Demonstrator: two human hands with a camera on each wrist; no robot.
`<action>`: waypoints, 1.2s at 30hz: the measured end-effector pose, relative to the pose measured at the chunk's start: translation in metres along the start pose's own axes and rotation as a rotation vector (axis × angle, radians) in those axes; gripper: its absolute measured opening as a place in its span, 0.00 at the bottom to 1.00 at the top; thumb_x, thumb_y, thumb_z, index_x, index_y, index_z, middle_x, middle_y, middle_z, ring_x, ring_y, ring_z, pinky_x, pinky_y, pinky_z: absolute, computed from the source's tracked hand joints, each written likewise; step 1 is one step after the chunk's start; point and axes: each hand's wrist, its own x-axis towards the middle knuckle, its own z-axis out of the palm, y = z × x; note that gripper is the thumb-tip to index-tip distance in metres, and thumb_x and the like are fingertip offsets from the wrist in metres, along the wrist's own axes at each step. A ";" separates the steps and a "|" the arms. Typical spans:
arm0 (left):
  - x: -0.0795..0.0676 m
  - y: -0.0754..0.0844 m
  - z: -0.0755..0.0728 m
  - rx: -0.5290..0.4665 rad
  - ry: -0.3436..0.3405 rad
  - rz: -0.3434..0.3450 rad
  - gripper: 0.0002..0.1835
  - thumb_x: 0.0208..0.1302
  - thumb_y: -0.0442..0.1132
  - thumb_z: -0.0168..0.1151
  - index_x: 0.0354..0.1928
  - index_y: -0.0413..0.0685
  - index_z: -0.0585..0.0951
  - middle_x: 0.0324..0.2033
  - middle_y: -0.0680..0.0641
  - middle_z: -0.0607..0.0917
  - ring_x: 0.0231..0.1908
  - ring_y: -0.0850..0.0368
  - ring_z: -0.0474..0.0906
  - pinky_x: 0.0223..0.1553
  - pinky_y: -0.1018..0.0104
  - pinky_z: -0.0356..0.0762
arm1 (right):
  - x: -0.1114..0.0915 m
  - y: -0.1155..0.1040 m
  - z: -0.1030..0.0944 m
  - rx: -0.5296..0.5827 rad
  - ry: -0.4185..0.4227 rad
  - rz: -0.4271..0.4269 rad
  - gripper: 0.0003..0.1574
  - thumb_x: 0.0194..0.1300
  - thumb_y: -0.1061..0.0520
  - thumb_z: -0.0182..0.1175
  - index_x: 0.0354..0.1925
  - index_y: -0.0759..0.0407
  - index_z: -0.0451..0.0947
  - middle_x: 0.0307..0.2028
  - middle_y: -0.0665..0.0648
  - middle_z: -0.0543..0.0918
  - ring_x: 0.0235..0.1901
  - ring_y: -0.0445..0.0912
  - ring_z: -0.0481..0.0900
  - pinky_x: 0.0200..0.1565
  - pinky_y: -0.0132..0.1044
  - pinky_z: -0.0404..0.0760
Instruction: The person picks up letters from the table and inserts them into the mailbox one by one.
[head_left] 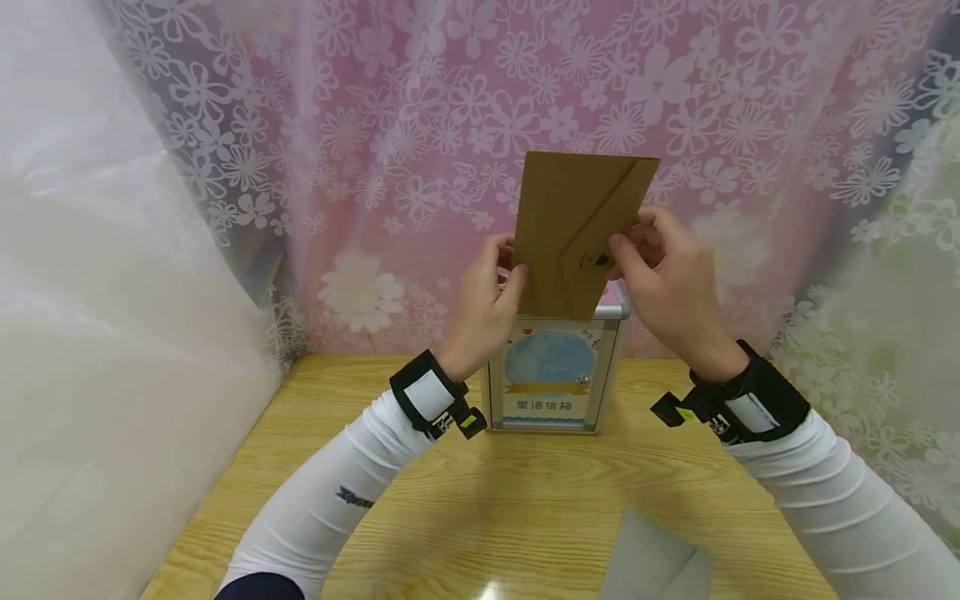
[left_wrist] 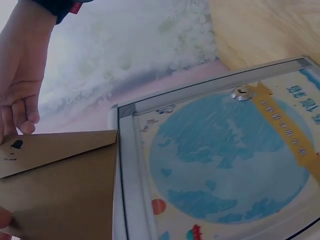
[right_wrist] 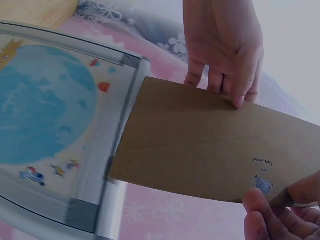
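Observation:
A brown paper envelope point(head_left: 570, 221) stands upright above the front of a box point(head_left: 551, 375), its lower edge overlapping the box's top in the head view. My left hand point(head_left: 483, 300) pinches its left edge, thumb on the near face. Along the opposite edge, my right hand point(head_left: 671, 275) pinches it close to a small printed black mark on the flap. In the left wrist view the envelope point(left_wrist: 65, 195) has its short end right at the box's rim. The right wrist view shows its other face point(right_wrist: 190, 140), plain with a small printed drawing. The box's slot is hidden.
A greyish envelope point(head_left: 660, 562) lies on the wooden table point(head_left: 450, 517) at the front right. The box has a metal frame, a printed front panel and a round lock point(left_wrist: 242, 93). A pink floral curtain point(head_left: 450, 150) hangs behind; a white sheet point(head_left: 112, 292) hangs at left.

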 end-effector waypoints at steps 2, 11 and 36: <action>0.003 0.000 -0.001 0.019 0.018 0.020 0.12 0.69 0.30 0.49 0.53 0.39 0.70 0.39 0.45 0.77 0.39 0.59 0.71 0.41 0.62 0.75 | 0.004 0.008 0.000 -0.007 0.015 0.007 0.13 0.65 0.65 0.57 0.48 0.69 0.74 0.30 0.63 0.84 0.21 0.39 0.76 0.26 0.24 0.74; 0.006 -0.005 -0.001 0.069 -0.022 -0.019 0.15 0.68 0.27 0.46 0.56 0.41 0.68 0.42 0.45 0.77 0.38 0.59 0.73 0.38 0.63 0.77 | 0.018 0.029 0.005 -0.015 0.025 -0.002 0.14 0.66 0.62 0.57 0.50 0.65 0.75 0.33 0.58 0.83 0.23 0.44 0.78 0.30 0.25 0.76; 0.015 -0.030 -0.002 0.044 0.055 -0.003 0.25 0.65 0.26 0.52 0.64 0.40 0.62 0.46 0.43 0.75 0.43 0.57 0.73 0.44 0.63 0.76 | 0.007 0.064 0.029 -0.111 -0.153 0.167 0.15 0.69 0.55 0.55 0.50 0.61 0.74 0.38 0.61 0.83 0.27 0.49 0.81 0.30 0.46 0.81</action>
